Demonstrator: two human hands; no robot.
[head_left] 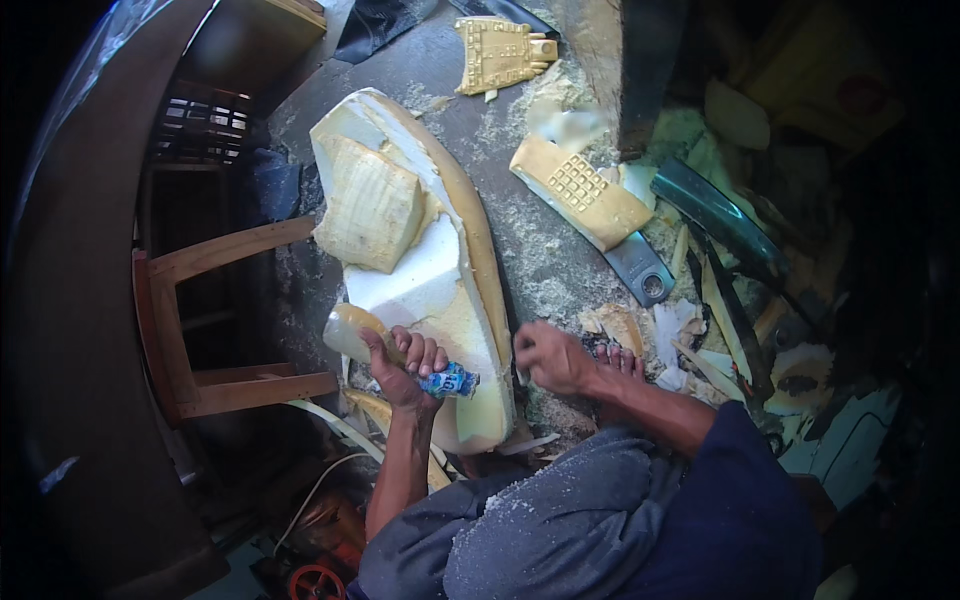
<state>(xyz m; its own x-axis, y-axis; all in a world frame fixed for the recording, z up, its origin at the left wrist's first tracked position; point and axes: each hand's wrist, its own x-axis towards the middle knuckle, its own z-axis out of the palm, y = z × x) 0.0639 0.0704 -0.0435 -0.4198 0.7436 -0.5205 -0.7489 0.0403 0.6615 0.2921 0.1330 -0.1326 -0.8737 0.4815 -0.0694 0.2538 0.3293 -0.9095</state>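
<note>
My left hand (405,370) is wrapped round a plastic bottle (353,330) with yellowish contents and a blue label, tilted over the lower part of a large carved foam block (415,280). The block is white and tan, with a raised cream section on its upper half. My right hand (548,355) is closed at the block's right edge, its fingertips curled down; I cannot make out whether they hold anything. My toes (620,362) show just behind that wrist.
A wooden stool frame (215,245) stands left, near a dark crate (202,122). Tan waffle-patterned pieces (580,185) (497,55), a metal plate (640,270) and a dark glossy strip (715,210) lie beyond the block. Foam scraps and shavings (720,370) litter the right side.
</note>
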